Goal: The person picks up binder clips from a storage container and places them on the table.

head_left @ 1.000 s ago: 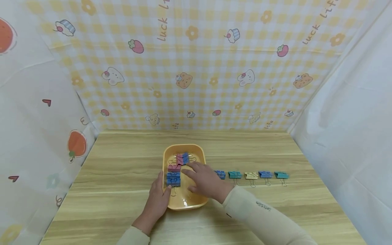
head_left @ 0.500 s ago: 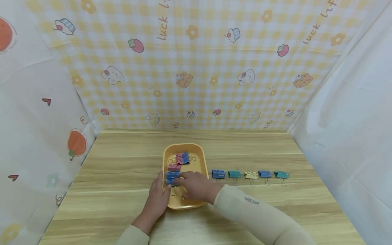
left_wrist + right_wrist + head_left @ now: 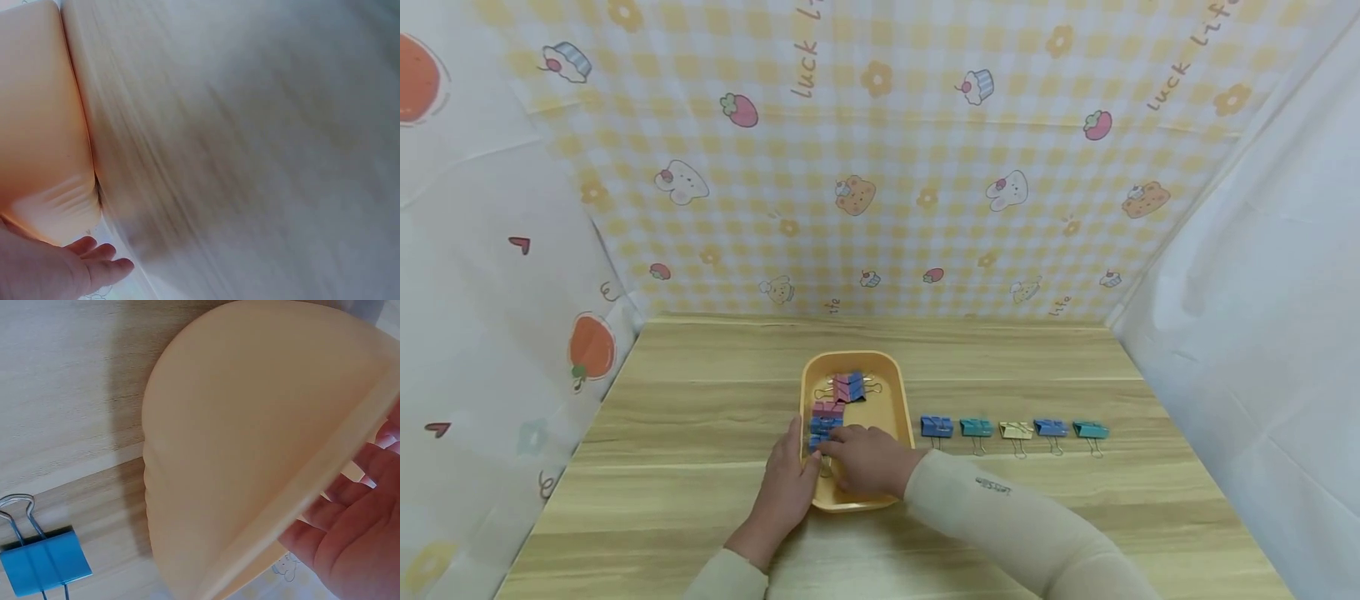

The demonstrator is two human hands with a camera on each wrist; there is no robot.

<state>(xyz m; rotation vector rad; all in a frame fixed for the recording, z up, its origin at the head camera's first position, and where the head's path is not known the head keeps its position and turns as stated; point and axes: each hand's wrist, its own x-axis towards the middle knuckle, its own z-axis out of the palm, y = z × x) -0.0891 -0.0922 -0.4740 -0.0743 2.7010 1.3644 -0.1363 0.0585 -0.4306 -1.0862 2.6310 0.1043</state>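
A yellow-orange plastic tray [image 3: 880, 367] sits on the table with several binder clips in it. My left hand [image 3: 785, 479] holds the tray's left wall, fingers along the outside and thumb over the rim. Inside, my right hand [image 3: 868, 458] reaches over the nearer blue binder clip [image 3: 816, 440]; its fingertips are at the clip, but their grip is hidden. Another blue clip [image 3: 826, 425] lies just behind, then a pink clip [image 3: 828, 409]. Farther back, a pink clip [image 3: 841, 387] and a blue clip [image 3: 857, 386] stand side by side. In the right wrist view, the tray wall [image 3: 250, 425] covers my fingertips.
Right of the tray, binder clips lie in a row: blue [image 3: 936, 427], teal [image 3: 977, 427], yellow [image 3: 1016, 430], blue [image 3: 1051, 427] and teal [image 3: 1090, 429], handles toward me. A patterned cloth [image 3: 880, 150] hangs behind the wooden table [image 3: 715, 417].
My right hand has moved left and toward me inside the tray, onto the nearer blue clip. The left hand has stayed at the tray's left wall.
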